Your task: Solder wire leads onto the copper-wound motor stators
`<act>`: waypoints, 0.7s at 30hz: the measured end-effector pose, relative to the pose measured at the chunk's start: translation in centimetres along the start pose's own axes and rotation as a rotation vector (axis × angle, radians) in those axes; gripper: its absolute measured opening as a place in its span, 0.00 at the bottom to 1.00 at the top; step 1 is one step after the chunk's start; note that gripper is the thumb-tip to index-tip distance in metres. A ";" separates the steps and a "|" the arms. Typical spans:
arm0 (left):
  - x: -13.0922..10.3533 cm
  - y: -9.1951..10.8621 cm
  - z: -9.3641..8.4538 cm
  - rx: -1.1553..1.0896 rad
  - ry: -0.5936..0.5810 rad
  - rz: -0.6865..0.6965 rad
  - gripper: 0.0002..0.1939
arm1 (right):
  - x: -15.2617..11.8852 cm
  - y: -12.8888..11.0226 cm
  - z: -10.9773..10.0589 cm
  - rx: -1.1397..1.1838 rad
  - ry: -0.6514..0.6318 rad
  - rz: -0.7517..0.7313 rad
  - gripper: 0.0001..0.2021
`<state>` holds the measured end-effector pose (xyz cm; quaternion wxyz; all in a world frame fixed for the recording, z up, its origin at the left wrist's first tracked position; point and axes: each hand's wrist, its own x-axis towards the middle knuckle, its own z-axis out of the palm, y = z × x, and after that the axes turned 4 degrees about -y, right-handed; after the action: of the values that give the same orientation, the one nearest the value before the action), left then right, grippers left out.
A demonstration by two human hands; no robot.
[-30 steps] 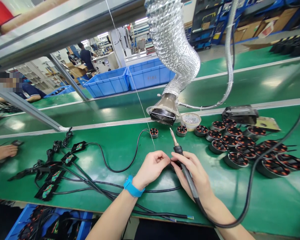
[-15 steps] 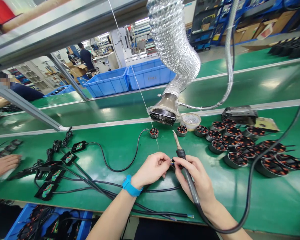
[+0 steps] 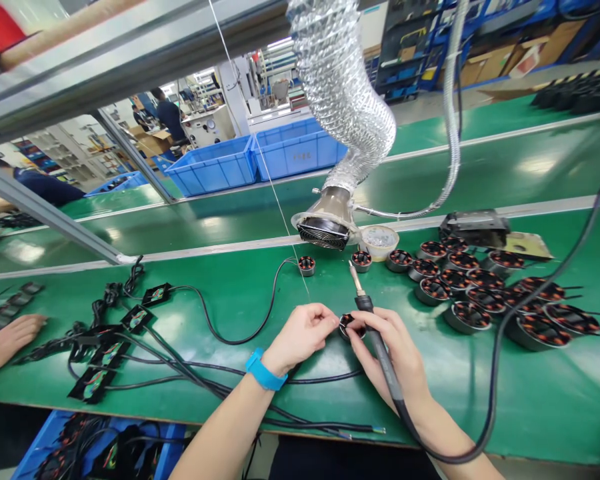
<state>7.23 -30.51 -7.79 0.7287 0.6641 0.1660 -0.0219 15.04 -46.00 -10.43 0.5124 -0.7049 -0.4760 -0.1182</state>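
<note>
My right hand (image 3: 397, 350) is closed around the dark handle of a soldering iron (image 3: 377, 340), whose pale tip points up and away. The fingers of the same hand also steady a small round motor coil part (image 3: 347, 328) with a dark metal rim. My left hand (image 3: 303, 339), with a blue band at the wrist, is pinched at the left side of that part. A thin, taut solder wire (image 3: 280, 200) runs down from above to my left hand; its end is hidden by the fingers. Black cables (image 3: 215, 383) pass under my left forearm.
Several similar coil parts (image 3: 467, 317) stand at the right. A fume extractor hood (image 3: 325, 230) hangs ahead beside a white tub (image 3: 379, 241). Black cables with small housings (image 3: 95, 383) lie at left, near another person's hand (image 3: 13, 340). A blue bin (image 3: 170, 453) sits below the bench edge.
The round part between my hands has turned and shows more of its rim. My left fingertips have shifted slightly left. The soldering iron remains in my right hand, and the view has moved a little.
</note>
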 end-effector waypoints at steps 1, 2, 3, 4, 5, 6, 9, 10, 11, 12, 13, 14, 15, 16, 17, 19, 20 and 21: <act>0.0 0.0 0.0 0.007 0.005 0.001 0.20 | 0.0 0.0 0.0 0.003 0.001 0.009 0.16; 0.0 0.0 0.0 0.014 0.011 0.002 0.20 | 0.1 -0.1 0.0 0.005 0.003 0.021 0.16; 0.0 -0.1 0.0 0.019 0.017 0.004 0.19 | 0.1 -0.1 0.1 0.004 0.008 0.036 0.16; 0.0 -0.1 0.0 0.023 0.023 0.005 0.19 | 0.1 -0.2 0.2 0.003 0.013 0.055 0.16; 0.0 -0.1 0.1 0.026 0.027 0.006 0.19 | 0.1 -0.2 0.2 0.000 0.017 0.075 0.15; 0.0 -0.1 0.1 0.030 0.029 0.007 0.19 | 0.1 -0.3 0.3 -0.003 0.024 0.094 0.15; -0.1 0.0 0.3 0.050 0.039 0.012 0.18 | 0.1 -0.4 0.6 -0.007 0.047 0.123 0.15; -0.2 0.0 0.4 0.058 0.043 0.016 0.18 | 0.1 -0.4 0.7 -0.006 0.052 0.127 0.15; -0.2 0.0 0.4 0.062 0.046 0.020 0.18 | 0.1 -0.5 0.8 -0.003 0.057 0.128 0.15; -0.2 -0.1 0.5 0.064 0.049 0.025 0.17 | 0.2 -0.5 0.8 -0.004 0.062 0.129 0.15; -0.2 -0.1 0.5 0.065 0.048 0.029 0.17 | 0.2 -0.5 0.8 -0.007 0.066 0.130 0.15; -0.2 -0.2 0.6 0.064 0.047 0.033 0.17 | 0.3 -0.5 0.7 -0.014 0.070 0.127 0.15; -0.2 -0.3 0.6 0.063 0.046 0.035 0.17 | 0.3 -0.6 0.6 -0.023 0.075 0.118 0.15; -0.2 -0.4 0.6 0.062 0.045 0.035 0.16 | 0.2 -0.6 0.5 -0.032 0.079 0.108 0.15; -0.2 -0.5 0.7 0.062 0.043 0.034 0.16 | 0.1 -0.7 0.3 -0.040 0.085 0.098 0.15; -0.2 -0.6 0.7 0.071 0.045 0.029 0.16 | -0.4 -1.0 -0.2 -0.053 0.109 0.072 0.16; -0.2 -0.7 0.7 0.078 0.047 0.026 0.16 | -0.8 -1.1 -0.4 -0.059 0.130 0.056 0.17; -0.2 -0.7 0.7 0.086 0.050 0.022 0.16 | -1.2 -1.2 -0.7 -0.068 0.157 0.035 0.17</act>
<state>7.04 -31.28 -8.37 0.6954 0.6968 0.1755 -0.0044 13.71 -47.21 -10.13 0.5257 -0.7188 -0.4176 -0.1802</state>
